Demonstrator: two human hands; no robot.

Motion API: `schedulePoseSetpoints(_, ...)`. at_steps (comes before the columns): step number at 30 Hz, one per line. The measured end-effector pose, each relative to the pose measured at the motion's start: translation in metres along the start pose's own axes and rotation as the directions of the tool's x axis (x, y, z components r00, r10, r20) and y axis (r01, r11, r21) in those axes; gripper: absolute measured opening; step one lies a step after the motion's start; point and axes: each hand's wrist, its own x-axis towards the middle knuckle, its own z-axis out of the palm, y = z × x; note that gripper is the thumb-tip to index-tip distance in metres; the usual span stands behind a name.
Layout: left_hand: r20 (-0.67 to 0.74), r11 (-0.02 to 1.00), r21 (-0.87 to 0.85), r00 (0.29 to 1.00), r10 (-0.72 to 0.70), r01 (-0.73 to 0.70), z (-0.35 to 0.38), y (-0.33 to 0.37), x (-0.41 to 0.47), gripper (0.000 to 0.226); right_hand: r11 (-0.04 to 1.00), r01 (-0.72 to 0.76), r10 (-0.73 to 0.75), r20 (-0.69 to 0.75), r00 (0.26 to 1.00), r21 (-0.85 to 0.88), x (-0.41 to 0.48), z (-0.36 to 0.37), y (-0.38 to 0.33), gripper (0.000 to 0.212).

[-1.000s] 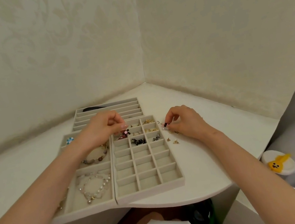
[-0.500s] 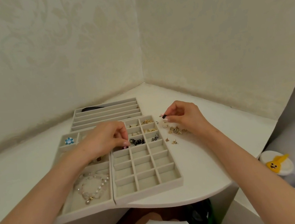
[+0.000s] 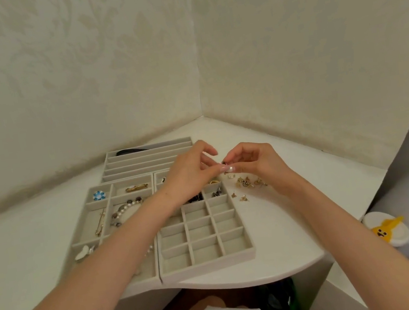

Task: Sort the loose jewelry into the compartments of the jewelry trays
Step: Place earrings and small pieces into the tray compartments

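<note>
Both hands meet above the far right corner of the small-grid grey tray (image 3: 206,256). My right hand (image 3: 256,163) and my left hand (image 3: 190,176) both pinch one small dark earring (image 3: 224,162) between their fingertips. A pile of loose gold earrings (image 3: 247,182) lies on the white table just right of that tray. The left tray (image 3: 88,228) holds a blue flower brooch (image 3: 98,195), a gold clip (image 3: 136,187), a pearl bracelet (image 3: 123,211) and a pin. A long-slot tray (image 3: 144,159) sits behind, with a dark item in its far slot.
The white corner table (image 3: 279,237) ends in a curved front edge close to the trays. Walls close in behind and to the right. A round white case with a yellow figure (image 3: 386,228) sits lower right, off the table.
My left hand left the tray compartments and moved right and up to meet my right hand. My right hand rose from the table with the small dark earring.
</note>
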Motion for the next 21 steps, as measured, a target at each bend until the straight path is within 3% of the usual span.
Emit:
schedulePoseSetpoints(3, 0.011, 1.000, 0.007, 1.000, 0.017, -0.017, 0.005, 0.002, 0.008, 0.017, 1.000, -0.004, 0.004, 0.017, 1.000, 0.006, -0.001, 0.000, 0.000, 0.016)
schedulePoseSetpoints(7, 0.027, 0.999, 0.032, 1.000, 0.002, -0.003, -0.014, -0.004, 0.006, 0.016, 1.000, -0.015, 0.015, -0.014, 1.000, 0.006, -0.001, 0.001, -0.001, 0.007)
schedulePoseSetpoints(12, 0.129, 0.988, 0.148, 0.990, -0.051, 0.032, -0.051, -0.019, -0.009, 0.011, 0.958, -0.048, -0.017, -0.225, 0.974, -0.282, 0.004, -0.001, 0.011, 0.009)
schedulePoseSetpoints(17, 0.321, 0.951, 0.291, 0.927, -0.196, 0.101, -0.065, -0.037, -0.017, 0.010, 0.946, -0.045, -0.048, -0.278, 0.959, -0.321, 0.006, -0.004, 0.014, 0.011)
schedulePoseSetpoints(21, 0.300, 0.949, 0.299, 0.934, -0.196, 0.104, -0.061, -0.039, -0.017, 0.008, 0.944, -0.056, -0.039, -0.281, 0.959, -0.324, 0.007, -0.005, 0.016, 0.009)
